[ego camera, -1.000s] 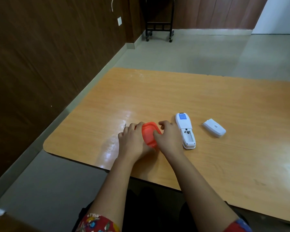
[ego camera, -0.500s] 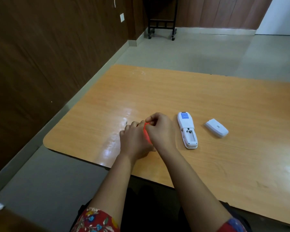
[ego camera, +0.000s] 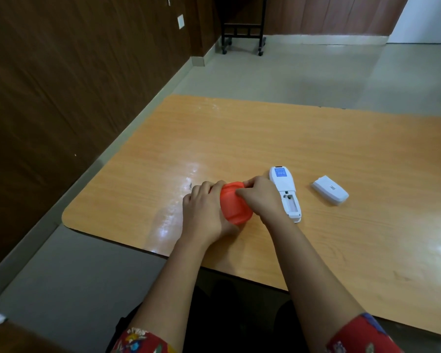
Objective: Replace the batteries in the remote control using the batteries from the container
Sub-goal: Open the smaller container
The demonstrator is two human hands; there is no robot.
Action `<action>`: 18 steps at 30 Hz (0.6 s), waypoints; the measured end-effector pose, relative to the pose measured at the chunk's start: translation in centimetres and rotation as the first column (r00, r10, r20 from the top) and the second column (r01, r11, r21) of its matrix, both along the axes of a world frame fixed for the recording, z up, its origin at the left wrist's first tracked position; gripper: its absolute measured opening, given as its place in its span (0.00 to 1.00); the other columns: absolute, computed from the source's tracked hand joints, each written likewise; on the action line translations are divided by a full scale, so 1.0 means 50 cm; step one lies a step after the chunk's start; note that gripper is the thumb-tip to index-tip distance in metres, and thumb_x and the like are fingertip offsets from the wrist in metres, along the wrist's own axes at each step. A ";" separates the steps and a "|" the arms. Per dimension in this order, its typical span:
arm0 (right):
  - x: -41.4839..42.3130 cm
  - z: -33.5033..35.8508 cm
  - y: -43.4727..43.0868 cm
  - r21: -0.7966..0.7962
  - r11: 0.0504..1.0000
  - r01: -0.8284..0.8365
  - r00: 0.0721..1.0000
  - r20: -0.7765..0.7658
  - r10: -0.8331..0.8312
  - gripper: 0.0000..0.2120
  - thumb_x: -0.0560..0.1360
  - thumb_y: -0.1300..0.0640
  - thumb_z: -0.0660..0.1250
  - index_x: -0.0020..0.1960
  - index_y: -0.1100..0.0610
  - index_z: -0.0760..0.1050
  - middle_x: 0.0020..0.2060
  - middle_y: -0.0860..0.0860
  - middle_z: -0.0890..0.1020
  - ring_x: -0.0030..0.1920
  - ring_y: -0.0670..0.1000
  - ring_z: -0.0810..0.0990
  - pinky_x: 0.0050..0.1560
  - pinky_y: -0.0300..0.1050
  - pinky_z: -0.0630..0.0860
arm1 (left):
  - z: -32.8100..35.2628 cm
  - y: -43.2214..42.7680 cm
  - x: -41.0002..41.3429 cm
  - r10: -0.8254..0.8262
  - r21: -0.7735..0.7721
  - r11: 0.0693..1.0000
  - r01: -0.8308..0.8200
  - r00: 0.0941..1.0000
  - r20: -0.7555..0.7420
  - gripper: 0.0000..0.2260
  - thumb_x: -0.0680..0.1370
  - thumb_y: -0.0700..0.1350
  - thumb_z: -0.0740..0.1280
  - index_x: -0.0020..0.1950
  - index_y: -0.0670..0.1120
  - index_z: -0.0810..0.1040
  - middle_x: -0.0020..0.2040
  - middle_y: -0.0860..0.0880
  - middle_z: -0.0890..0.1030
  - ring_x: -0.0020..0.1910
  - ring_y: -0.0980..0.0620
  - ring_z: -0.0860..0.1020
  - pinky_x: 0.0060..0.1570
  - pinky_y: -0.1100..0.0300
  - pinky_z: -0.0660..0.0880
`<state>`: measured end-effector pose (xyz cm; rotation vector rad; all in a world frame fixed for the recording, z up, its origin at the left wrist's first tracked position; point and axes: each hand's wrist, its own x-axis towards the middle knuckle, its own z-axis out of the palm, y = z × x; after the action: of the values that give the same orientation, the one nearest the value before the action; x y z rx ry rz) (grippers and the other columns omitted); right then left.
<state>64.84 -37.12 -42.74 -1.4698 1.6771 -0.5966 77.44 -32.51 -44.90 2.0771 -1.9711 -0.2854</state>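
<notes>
Orange container sits near the table's front-left corner, lid facing the camera. Left hand grasps its left side; right hand pinches the lid's upper right rim. White remote control lies face down just right of the right hand, battery bay uncovered. Battery cover lies apart, farther right.

Head camera riding on my head, looking forward and down across wooden table; my hands sitting close at frame centre, floor and wall panelling stretching beyond. Single view, sharing nothing with another.
</notes>
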 end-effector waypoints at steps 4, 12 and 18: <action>0.006 -0.001 -0.004 0.017 1.000 0.024 1.000 -0.004 -0.024 0.13 0.72 0.50 0.61 0.39 0.59 0.75 0.37 0.55 0.77 0.41 0.57 0.76 0.38 0.45 0.69 | 0.001 0.005 -0.005 0.034 -0.046 0.998 -0.035 0.999 -0.008 0.43 0.57 0.62 0.73 0.70 0.55 0.63 0.62 0.52 0.71 0.62 0.48 0.69 0.58 0.53 0.65; -0.015 -0.008 0.001 -0.046 0.998 -0.037 0.977 0.209 0.045 0.20 0.77 0.47 0.57 0.42 0.62 0.79 0.40 0.58 0.84 0.46 0.59 0.83 0.53 0.59 0.78 | -0.002 0.006 0.024 0.094 -0.073 0.991 -0.110 0.978 -0.188 0.46 0.56 0.65 0.76 0.69 0.53 0.65 0.63 0.52 0.72 0.62 0.47 0.72 0.57 0.51 0.72; -0.053 -0.027 0.005 0.087 0.976 -0.201 0.925 0.344 0.160 0.11 0.77 0.62 0.59 0.51 0.53 0.79 0.40 0.53 0.81 0.34 0.47 0.80 0.39 0.38 0.79 | -0.003 0.010 0.025 0.072 -0.101 0.991 -0.089 0.985 -0.159 0.45 0.55 0.69 0.74 0.67 0.52 0.69 0.60 0.54 0.70 0.62 0.52 0.70 0.57 0.51 0.70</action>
<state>62.17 -36.86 -44.07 -1.3323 1.2754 -0.5952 78.71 -32.02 -45.03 1.9974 -1.7684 -0.3075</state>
